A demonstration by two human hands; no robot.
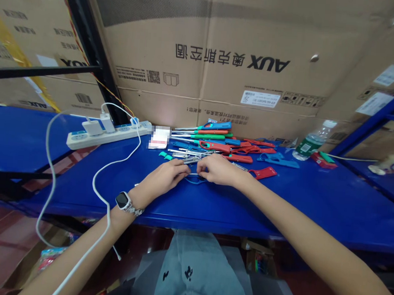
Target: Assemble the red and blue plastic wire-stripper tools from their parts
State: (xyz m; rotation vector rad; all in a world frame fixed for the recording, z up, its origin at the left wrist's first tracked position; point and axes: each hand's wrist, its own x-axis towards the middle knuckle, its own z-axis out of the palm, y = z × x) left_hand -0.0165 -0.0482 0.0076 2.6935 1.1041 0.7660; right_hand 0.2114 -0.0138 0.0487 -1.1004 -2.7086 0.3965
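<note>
My left hand (172, 175) and my right hand (217, 168) meet low over the blue tabletop, fingers bent and pinched. A thin silvery metal piece (193, 174) spans the gap between both sets of fingertips; its exact kind is too small to make out. Just below it lies a blue plastic part (194, 181), partly hidden by the fingers. Behind my hands are several long-barrelled lighters (214, 137) in blue, red and green, stacked with their metal rods pointing left. Loose metal rods (186, 153) and a small green part (165, 155) lie by my left hand.
Red shell halves (264, 172) and blue ones (279, 160) lie to the right, near a water bottle (310, 142). A white power strip (108, 133) sits at left; its white cable (99, 172) hangs across my left forearm. Large cardboard boxes (150, 41) stand behind.
</note>
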